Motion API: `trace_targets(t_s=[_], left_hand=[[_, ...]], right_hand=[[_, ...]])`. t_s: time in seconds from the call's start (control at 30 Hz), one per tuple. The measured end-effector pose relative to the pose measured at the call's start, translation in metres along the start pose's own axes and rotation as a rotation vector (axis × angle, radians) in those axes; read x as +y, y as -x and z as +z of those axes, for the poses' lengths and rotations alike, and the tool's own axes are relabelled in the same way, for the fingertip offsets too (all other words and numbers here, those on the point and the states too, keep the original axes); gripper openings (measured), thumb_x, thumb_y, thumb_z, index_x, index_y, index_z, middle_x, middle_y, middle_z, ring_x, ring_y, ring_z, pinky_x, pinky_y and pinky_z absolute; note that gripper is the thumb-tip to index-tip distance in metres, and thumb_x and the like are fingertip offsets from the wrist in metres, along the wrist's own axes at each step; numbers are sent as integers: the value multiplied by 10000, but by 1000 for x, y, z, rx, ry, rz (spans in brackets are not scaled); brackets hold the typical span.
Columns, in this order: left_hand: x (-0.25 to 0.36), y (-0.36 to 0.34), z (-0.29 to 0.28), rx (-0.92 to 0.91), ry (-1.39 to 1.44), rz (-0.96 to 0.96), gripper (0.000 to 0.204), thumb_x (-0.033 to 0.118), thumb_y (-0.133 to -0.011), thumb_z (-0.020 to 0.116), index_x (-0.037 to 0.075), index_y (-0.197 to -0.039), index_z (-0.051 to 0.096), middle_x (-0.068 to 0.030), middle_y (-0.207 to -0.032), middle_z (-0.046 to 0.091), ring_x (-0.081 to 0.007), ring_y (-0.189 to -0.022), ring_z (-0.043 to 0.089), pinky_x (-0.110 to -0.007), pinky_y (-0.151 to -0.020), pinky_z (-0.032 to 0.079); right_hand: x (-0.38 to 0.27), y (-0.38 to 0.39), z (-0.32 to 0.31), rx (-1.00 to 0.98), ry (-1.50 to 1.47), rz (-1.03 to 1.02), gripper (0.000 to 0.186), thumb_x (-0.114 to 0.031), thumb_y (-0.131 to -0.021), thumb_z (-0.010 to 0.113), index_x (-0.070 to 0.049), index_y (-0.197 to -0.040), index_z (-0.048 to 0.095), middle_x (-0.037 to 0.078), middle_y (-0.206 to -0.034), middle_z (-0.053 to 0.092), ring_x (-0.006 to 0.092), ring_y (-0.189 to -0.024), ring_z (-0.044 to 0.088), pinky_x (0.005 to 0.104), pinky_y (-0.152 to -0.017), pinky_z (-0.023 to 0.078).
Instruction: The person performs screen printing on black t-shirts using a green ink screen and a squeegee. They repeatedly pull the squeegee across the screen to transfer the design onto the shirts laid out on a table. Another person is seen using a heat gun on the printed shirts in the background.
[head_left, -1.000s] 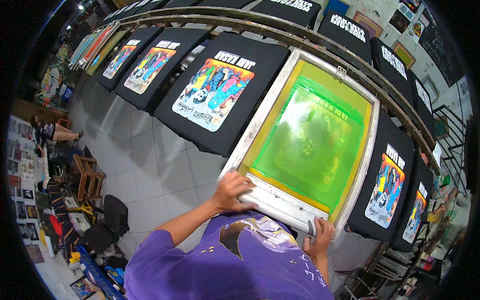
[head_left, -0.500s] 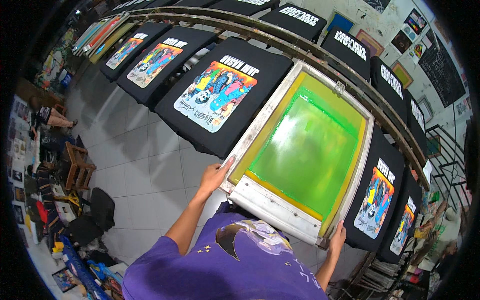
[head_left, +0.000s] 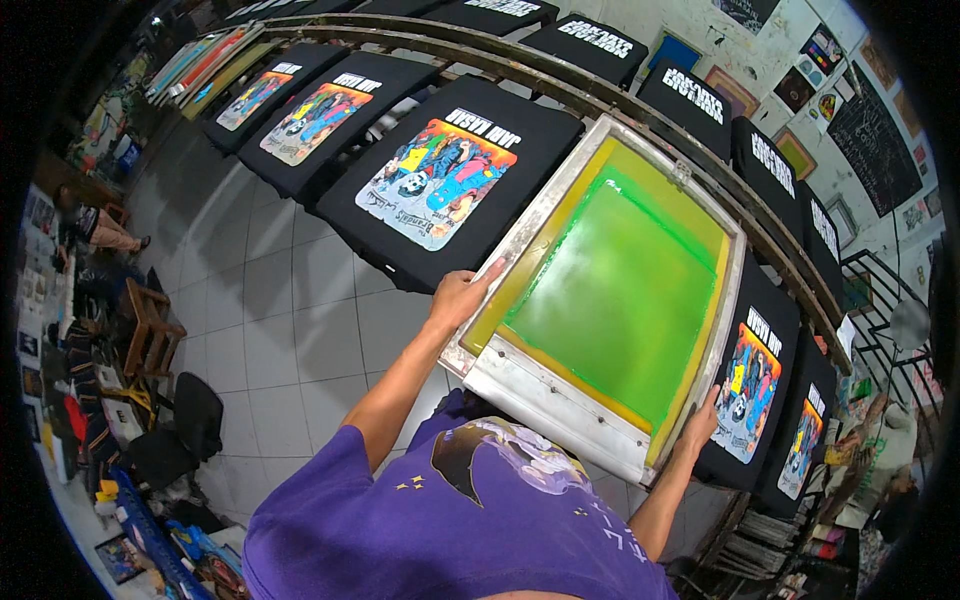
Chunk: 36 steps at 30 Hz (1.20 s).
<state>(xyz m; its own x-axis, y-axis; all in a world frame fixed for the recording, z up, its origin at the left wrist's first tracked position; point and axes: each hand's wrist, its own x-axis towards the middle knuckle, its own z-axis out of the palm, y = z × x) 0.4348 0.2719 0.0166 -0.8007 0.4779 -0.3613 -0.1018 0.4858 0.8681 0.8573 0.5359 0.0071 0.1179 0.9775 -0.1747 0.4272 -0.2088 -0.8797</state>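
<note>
A screen printing frame [head_left: 620,300] with green mesh and a whitish, worn rim lies slanted before me, over a place in the row of printed shirts. A pale metal bar [head_left: 555,395] with small screws runs along its near end. My left hand [head_left: 465,298] is closed on the frame's left side, thumb on top of the rim. On the opposite side, my right hand [head_left: 698,425] grips the right rim near the lower corner. Whatever lies beneath the frame is hidden. Left of it is a black shirt with a colourful print [head_left: 440,180].
More printed black shirts [head_left: 755,380] lie to the right and far left. A long rail [head_left: 560,85] runs behind the frame, with a second row of black shirts [head_left: 690,100] beyond. A dark chair [head_left: 195,415] and wooden stool [head_left: 150,325] stand at left on the tiled floor.
Both hands have slid farther up along the frame's sides, away from my body. The frame itself stays in nearly the same place. My view has shifted slightly.
</note>
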Motion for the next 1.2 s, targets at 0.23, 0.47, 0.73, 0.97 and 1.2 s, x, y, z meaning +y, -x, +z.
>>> trace_targets(t_s=[0.23,0.47,0.73,0.97,1.2], left_hand=[[28,42,-1,-162,-8,122,712,650,-881,635,-51,-927,747,-178,-821,715,-209,-769,671,-357,-752,516],[25,84,30,-316,-33,216,775,714,-814,655,-25,-1035,736,-206,-972,730,-296,-909,710,-397,-822,534],[36,133,67,-570,-116,319,884,778,-772,634,-40,-1097,718,-226,-1027,727,-338,-961,714,-420,-876,536],[16,200,92,-847,-162,443,931,795,-766,618,-71,-1096,709,-260,-1024,718,-350,-963,712,-425,-871,539],[-63,293,74,-901,-283,570,819,754,-801,620,-21,-1037,739,-230,-942,724,-345,-894,711,-433,-813,535]], right_hand=[[4,21,-70,-84,148,11,793,-610,-986,504,132,-1243,609,184,-1189,667,233,-1073,611,347,-958,455],[19,117,-150,327,46,163,908,-701,-941,486,129,-1299,575,212,-1329,600,312,-1161,593,412,-992,448],[55,243,-246,580,-70,292,945,-727,-930,475,131,-1318,556,214,-1333,592,306,-1157,589,419,-986,452],[97,391,-285,865,-107,400,930,-749,-911,479,91,-1289,603,213,-1313,606,327,-1124,598,455,-980,450],[189,552,-323,1010,-142,533,946,-744,-895,522,116,-1283,588,200,-1311,612,313,-1102,617,429,-939,481]])
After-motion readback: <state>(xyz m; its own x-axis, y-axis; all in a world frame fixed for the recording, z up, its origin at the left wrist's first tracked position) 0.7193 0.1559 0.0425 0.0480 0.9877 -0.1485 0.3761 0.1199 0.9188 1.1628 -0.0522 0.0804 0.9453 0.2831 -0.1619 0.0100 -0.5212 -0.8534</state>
